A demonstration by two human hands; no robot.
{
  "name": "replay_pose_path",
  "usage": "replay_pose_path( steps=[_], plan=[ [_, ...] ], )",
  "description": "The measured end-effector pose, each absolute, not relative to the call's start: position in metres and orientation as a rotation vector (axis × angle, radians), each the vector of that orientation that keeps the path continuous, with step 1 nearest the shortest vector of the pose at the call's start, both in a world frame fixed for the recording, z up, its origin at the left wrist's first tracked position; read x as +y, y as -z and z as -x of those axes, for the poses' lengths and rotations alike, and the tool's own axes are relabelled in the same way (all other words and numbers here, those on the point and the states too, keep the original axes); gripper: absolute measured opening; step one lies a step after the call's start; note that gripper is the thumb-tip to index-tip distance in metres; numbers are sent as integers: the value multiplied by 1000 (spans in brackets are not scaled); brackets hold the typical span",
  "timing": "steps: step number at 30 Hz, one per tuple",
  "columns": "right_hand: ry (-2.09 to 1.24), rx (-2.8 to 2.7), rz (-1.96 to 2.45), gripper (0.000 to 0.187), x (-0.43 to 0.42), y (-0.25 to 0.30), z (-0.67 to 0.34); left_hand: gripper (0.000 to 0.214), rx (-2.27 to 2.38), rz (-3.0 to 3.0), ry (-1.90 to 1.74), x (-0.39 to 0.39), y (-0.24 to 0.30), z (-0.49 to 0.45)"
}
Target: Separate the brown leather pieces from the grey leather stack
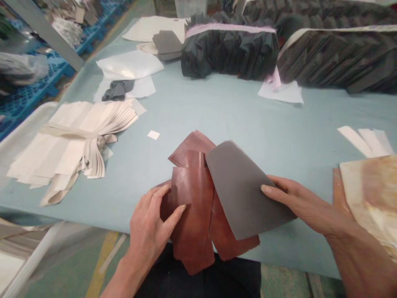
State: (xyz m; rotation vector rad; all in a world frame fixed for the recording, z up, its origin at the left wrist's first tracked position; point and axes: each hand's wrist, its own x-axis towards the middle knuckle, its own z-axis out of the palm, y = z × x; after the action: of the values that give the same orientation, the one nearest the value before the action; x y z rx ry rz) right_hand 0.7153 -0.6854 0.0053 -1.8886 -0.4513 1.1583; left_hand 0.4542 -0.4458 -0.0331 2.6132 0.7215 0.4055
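Glossy reddish-brown pieces lie overlapped — a flat grey stack slants over their right side.

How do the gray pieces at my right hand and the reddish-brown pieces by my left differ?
The gray pieces look dull, while the reddish-brown pieces have a sheen.
The gray pieces are stacked together; the reddish-brown pieces fan out at different angles.
The gray pieces partly cover the reddish-brown pieces, some of which reach past the table edge.
Both are thin and flat, with a hand on each.
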Motion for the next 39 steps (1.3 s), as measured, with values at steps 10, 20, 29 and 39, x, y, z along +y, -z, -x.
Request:
replay_pose_path(
  steps=[10, 20, 29, 39],
  plan=[
    [-1027, -203, 1901, 54, -703, 11, -720, 75, 724, -2777, -127, -415, 32, -490],
    [-937, -84, 1692, 59, -717, 42, -722, 95, 477, -2833, -207, -456, 49, -489],
    [-891, -96, 1454, 57, -717, 34, -701, 59, 493, -2868, -359, -451, 61, -494],
    [-839, -88, 1415, 58, -727, 19, -669, 36, 454, -2472, -603, -462, 24, -497]
  ],
)
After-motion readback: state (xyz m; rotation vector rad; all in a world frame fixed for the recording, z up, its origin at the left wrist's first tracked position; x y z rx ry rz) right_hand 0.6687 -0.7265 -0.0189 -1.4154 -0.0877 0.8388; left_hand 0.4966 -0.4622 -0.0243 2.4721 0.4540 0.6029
